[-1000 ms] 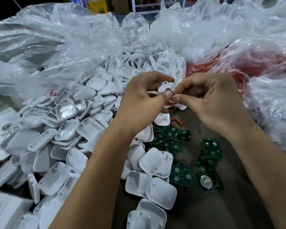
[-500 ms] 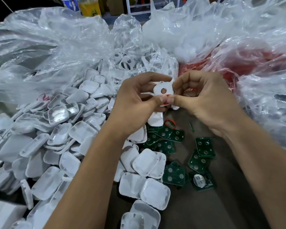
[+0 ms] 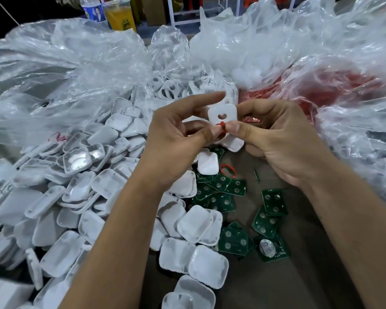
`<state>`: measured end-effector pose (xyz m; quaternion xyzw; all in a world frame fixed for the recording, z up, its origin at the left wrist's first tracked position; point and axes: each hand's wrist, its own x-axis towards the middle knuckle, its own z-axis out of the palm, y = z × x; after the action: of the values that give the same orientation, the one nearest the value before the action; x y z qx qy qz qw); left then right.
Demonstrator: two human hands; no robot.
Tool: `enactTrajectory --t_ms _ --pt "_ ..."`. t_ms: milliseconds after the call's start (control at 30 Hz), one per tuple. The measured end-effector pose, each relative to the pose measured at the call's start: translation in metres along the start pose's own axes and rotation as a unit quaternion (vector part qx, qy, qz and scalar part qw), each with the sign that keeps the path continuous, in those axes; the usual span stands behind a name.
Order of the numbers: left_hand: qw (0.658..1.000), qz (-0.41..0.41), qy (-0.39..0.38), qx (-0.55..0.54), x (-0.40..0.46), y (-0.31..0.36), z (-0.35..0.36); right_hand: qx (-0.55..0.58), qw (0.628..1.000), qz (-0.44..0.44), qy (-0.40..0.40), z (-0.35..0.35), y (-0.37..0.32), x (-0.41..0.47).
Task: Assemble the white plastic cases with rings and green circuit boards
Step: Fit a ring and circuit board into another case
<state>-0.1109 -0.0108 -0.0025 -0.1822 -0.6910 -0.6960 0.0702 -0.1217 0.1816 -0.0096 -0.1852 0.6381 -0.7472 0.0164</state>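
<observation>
**Pinching a red ring at the edge of a white case**

Pinching together at the centre of the view, the thumb tips of both hands meet on a small red ring point(image 3: 222, 125), which sits at the lower edge of a white plastic case point(image 3: 222, 113) held up between them. The left hand point(image 3: 176, 139) has its thumb and curled fingers closed on the ring and the case's left side, with the index finger stretched over the top. The right hand point(image 3: 283, 139) has its fingers curled behind the case's right side and its thumb pressed on the ring. The case is a flat, rounded square with a hole near its middle, its face turned toward the camera, raised above the table point(image 3: 299, 275).

Below the hands, another red ring point(image 3: 227, 169) lies loose on the table beside a single white shell point(image 3: 207, 163). Green circuit boards point(image 3: 270, 210) are scattered under and between the forearms, some overlapping; one point(image 3: 273, 249) carries a round silvery disc. A large heap of white case halves point(image 3: 80, 197) spreads across the left, spilling toward the near edge. Crumpled clear plastic bags point(image 3: 87, 70) fill the far side, one on the right showing red contents point(image 3: 334, 90). At the far top stand a bottle point(image 3: 93, 10) and an orange drink cup point(image 3: 120, 15).
</observation>
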Motion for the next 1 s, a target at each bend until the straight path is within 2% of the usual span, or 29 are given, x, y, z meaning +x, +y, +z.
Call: enactTrajectory --t_ms 133,200,300,400,467,567,667,833,1000 --pt "1.0 -0.01 0.014 -0.018 0.0 0.001 0.001 -0.048 0.999 0.008 0.007 -0.004 0.003 0.003" --pt "0.999 -0.027 0.029 -0.034 0.0 0.001 0.002 -0.097 0.994 -0.024 0.044 -0.001 0.002 0.002" --pt "0.993 -0.078 0.058 -0.072 0.0 0.001 0.002 -0.286 0.94 -0.142 0.119 0.001 0.003 0.002" --pt "0.99 -0.114 0.052 -0.067 0.001 0.002 0.001 -0.37 0.898 -0.212 0.106 0.005 0.003 0.002" --pt "0.988 -0.128 0.057 -0.063 0.0 0.002 0.001 -0.392 0.888 -0.223 0.088 0.008 0.004 0.002" --pt "0.984 -0.144 0.08 -0.07 0.0 0.001 0.001 -0.393 0.893 -0.206 0.075 0.008 0.004 0.002" --pt "0.98 -0.157 0.096 -0.076 0.001 0.002 0.0 -0.343 0.922 -0.16 0.086 0.007 0.005 0.001" --pt "0.979 -0.163 0.1 -0.068 0.002 0.001 0.001 -0.278 0.947 -0.111 0.113 0.01 0.004 0.001" --pt "0.979 -0.162 0.103 -0.075 0.002 0.001 0.0 -0.281 0.947 -0.107 0.112 0.013 0.001 -0.001"
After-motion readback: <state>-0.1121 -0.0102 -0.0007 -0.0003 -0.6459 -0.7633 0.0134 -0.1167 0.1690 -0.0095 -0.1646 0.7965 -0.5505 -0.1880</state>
